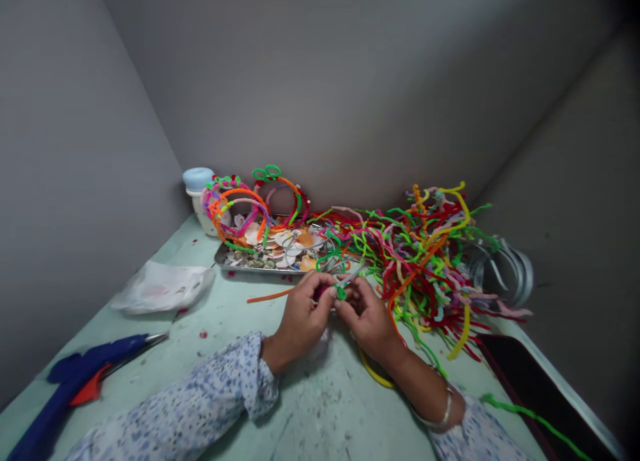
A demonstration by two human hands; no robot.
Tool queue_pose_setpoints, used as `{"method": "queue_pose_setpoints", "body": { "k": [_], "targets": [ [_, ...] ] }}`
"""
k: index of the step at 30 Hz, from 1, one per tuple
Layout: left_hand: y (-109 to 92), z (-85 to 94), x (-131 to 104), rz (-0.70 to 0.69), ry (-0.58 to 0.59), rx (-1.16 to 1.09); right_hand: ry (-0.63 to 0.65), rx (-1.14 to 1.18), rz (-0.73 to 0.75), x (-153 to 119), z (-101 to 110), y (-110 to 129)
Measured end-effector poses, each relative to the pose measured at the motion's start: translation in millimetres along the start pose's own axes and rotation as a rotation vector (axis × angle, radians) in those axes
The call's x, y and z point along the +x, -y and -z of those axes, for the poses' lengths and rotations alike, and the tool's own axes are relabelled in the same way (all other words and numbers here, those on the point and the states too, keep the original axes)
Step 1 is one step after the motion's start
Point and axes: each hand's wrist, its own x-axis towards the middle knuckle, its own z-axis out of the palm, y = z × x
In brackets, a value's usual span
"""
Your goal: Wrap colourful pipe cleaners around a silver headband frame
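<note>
Both hands meet over the middle of the table, just in front of the metal tray. My left hand [305, 314] is closed in a pinch on a headband wrapped in pipe cleaners, near a dark pink part. Beside it, my right hand [367, 317] pinches the same piece, its fingers curled round it. A small green pipe cleaner knot [341, 293] shows between the fingertips. From there a bare grey strip [353, 274] rises toward the back right. An orange pipe cleaner [269, 297] sticks out to the left behind my left hand. The fingers hide much of the held piece.
A metal tray [260, 269] holds shells and wrapped headbands [240, 201]. Tangled pipe cleaners [425, 247] heap at the right beside grey bands [523, 274]. A blue glue gun [75, 387], plastic bag [163, 287] and lidded bottle [199, 181] stand left; a dark phone-like object [535, 387] lies right.
</note>
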Motion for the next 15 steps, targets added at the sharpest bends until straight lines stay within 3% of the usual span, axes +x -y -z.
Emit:
{"method": "queue_pose_setpoints", "body": {
  "k": [3, 6, 9, 15],
  "targets": [
    [0.1, -0.2, -0.4, 0.0, -0.001, -0.006, -0.026, -0.102, 0.022, 3.3, 1.3, 2.9],
    [1.5, -0.4, 0.1, -0.011, -0.024, -0.012, -0.094, -0.197, 0.135, 5.7, 4.1, 6.8],
    [2.9, -0.4, 1.1, -0.007, -0.057, -0.019, -0.146, -0.171, 0.224, 4.8, 6.4, 8.3],
    [5.2, -0.7, 2.7, 0.028, -0.085, -0.044, -0.019, 0.039, 0.106, -2.6, 7.6, 5.5]
  ]
}}
